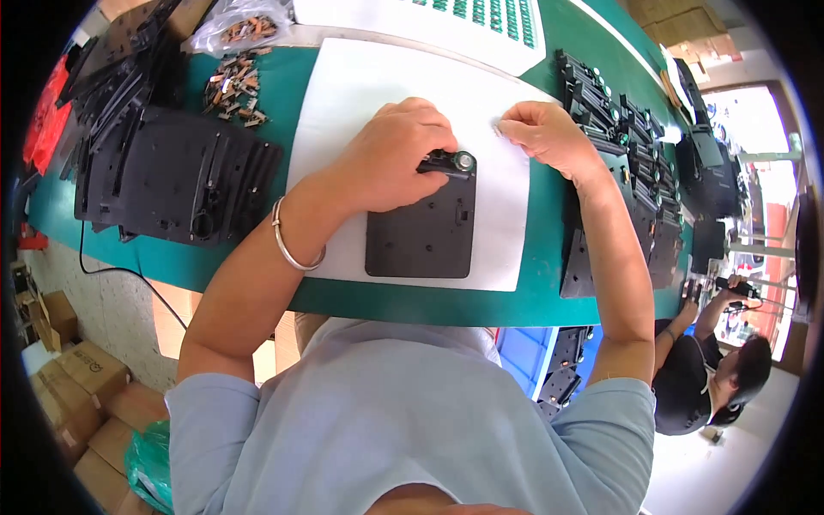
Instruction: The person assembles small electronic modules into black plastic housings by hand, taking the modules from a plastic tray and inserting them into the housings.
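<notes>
A flat black plastic plate [419,236] with rounded corners and small holes lies on a white sheet [330,112] on the green table. Along its far edge runs a black cylindrical part with a round, shiny end [464,161]. My left hand [399,154] is closed around that part, its fingers partly hiding it. To the right, above the sheet, my right hand [545,137] pinches something tiny and light at its fingertips [499,129]; it is too small to name.
Stacked black plates [172,176] stand at the left. Behind them are a pile of small metal-and-brown pieces [236,88] and a plastic bag [245,30]. A white tray [412,27] of green parts sits at the back. Black assemblies [631,154] line the right; another person [708,378] works beyond.
</notes>
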Tool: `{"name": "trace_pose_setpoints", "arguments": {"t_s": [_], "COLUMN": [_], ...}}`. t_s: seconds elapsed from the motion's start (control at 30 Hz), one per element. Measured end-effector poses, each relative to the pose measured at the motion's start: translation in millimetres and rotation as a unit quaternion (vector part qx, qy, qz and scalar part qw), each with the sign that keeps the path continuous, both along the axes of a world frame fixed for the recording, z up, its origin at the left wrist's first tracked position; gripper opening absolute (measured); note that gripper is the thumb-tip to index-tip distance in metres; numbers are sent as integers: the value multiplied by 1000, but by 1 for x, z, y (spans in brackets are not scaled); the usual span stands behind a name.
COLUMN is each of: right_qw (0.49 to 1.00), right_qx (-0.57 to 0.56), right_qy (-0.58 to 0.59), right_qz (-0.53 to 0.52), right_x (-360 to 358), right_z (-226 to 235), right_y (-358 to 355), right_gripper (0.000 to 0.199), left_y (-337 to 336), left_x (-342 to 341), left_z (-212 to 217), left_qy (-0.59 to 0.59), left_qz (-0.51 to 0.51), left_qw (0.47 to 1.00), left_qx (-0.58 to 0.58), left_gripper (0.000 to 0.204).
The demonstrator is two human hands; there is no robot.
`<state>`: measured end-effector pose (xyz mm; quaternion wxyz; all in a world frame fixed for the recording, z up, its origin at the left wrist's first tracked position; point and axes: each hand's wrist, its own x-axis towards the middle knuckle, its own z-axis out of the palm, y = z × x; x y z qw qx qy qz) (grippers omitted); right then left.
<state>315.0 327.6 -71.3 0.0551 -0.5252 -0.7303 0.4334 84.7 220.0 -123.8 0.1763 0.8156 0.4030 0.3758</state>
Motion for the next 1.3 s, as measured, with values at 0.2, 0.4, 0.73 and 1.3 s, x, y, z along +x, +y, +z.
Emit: {"name": "trace_pose_setpoints", "arguments": {"t_s": [0.2, 0.4, 0.73, 1.3], "right_qw": [995, 947, 979, 944], "right_qx": [87, 277, 181, -45], "right_qy": [38, 10, 22, 327], "right_qz": [-24, 160, 93, -3], "right_x": [9, 6, 8, 21], "right_z": [-4, 6, -2, 6], "right_y": [-10, -24, -12, -50], "right_gripper": [15, 20, 18, 23], "left_y": [-2, -2, -2, -1], "left_x": [1, 0, 0, 0], "left_z": [5, 5, 5, 5], "left_qy": [3, 6, 6, 8], "left_qz": [-3, -3, 2, -4], "left_qw": [1000, 1000, 1000, 1000], "left_qx": [-21, -19, -25, -26], "left_gripper": [31, 30, 29, 29]}}
